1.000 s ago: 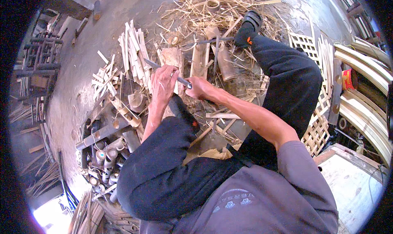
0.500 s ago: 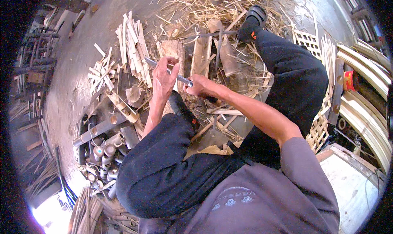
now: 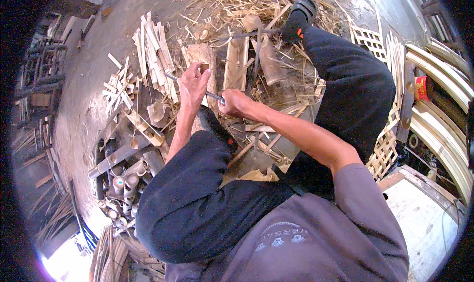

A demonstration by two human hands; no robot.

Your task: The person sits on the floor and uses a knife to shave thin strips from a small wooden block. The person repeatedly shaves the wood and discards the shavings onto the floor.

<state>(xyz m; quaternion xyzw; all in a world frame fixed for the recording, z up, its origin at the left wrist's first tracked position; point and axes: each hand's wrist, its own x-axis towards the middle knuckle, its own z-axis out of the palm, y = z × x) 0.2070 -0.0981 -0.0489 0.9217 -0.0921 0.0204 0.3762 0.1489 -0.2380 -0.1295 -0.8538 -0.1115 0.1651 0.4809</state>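
Observation:
My right hand (image 3: 235, 104) is closed around the near end of a long, narrow metal knife (image 3: 214, 97). Its blade slants up and left, passing beneath my left hand (image 3: 192, 86), and its tip shows on the far side. The left fingers are curled, with a small brown piece of bamboo (image 3: 204, 66) between thumb and fingers. Beyond the hands lies a pale wooden block (image 3: 201, 53). Whether the blade touches the bamboo piece is hidden by the left hand.
Split bamboo strips (image 3: 154, 47) lie in piles at the left, with cut bamboo tubes (image 3: 131, 181) nearer. Half-round bamboo lengths (image 3: 237, 62) and shavings (image 3: 232, 3) cover the floor ahead. Woven lattice (image 3: 382, 156) and bent strips (image 3: 442, 139) stand at the right.
Both hands have shifted slightly left in the picture. The knife has turned, its blade now looking thinner, and the small bamboo piece has come into sight at the left fingertips.

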